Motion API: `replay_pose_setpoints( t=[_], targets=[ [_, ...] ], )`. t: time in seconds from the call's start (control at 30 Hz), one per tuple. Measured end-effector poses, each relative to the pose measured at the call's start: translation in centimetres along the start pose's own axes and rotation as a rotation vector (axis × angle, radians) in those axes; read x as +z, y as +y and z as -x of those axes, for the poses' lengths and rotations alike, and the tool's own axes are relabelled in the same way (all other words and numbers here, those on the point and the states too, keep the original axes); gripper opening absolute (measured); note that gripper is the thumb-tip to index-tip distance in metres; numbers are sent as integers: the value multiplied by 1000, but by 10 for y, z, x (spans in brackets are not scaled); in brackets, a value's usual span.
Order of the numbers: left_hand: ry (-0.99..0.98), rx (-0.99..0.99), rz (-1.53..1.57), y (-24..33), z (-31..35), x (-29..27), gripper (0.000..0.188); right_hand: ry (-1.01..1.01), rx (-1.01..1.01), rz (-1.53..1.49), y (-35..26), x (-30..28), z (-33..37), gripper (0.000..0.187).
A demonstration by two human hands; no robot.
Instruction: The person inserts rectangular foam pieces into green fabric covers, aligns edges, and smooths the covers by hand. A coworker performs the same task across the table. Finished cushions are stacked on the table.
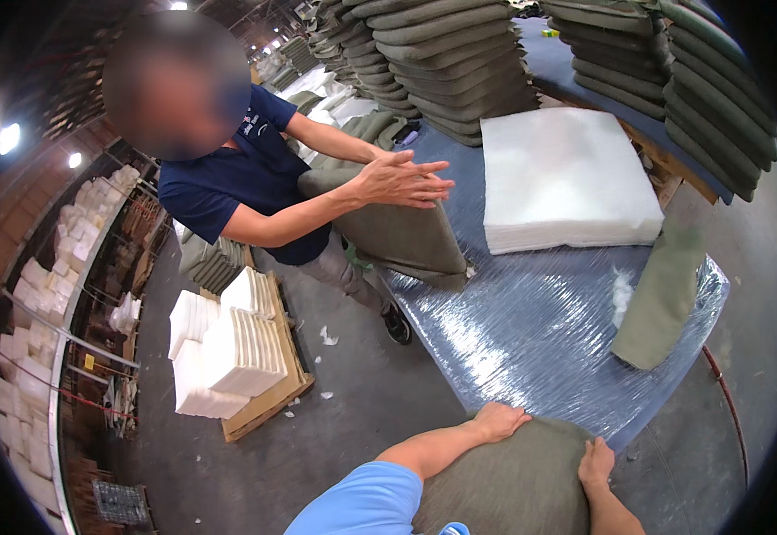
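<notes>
An olive-green fabric cushion point(504, 481) is close in front of me, at the near edge of the plastic-wrapped table point(513, 339). My left hand point(499, 422) is closed over its far left edge. With fingers curled round the far right corner, my right hand point(596, 462) grips the same cushion. Farther along the table lies a limp green fabric cover point(663, 308), a tuft of white fluff point(621, 297) beside it. Behind that sits a square stack of white padding point(567, 178).
At left, a co-worker in a navy shirt point(219, 196) holds both hands together over another green cushion point(397, 227). Tall piles of green cushions point(451, 62) stand at the back. A pallet point(268, 406) bears white padding point(237, 348). A red hose point(729, 401) runs along the right.
</notes>
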State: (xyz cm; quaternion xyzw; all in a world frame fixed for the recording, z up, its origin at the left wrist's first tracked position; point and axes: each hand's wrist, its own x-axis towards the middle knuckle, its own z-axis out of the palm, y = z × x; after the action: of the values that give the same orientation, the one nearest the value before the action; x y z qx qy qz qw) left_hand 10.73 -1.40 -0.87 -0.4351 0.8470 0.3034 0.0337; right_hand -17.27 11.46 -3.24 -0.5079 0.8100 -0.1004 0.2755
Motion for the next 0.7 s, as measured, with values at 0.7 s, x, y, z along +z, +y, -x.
replay_pose_setpoints(
  t=[0.7],
  targets=[
    [-471, -698, 694, 10, 160, -84, 108, -46, 68, 75, -6, -15, 3, 26]
  ],
)
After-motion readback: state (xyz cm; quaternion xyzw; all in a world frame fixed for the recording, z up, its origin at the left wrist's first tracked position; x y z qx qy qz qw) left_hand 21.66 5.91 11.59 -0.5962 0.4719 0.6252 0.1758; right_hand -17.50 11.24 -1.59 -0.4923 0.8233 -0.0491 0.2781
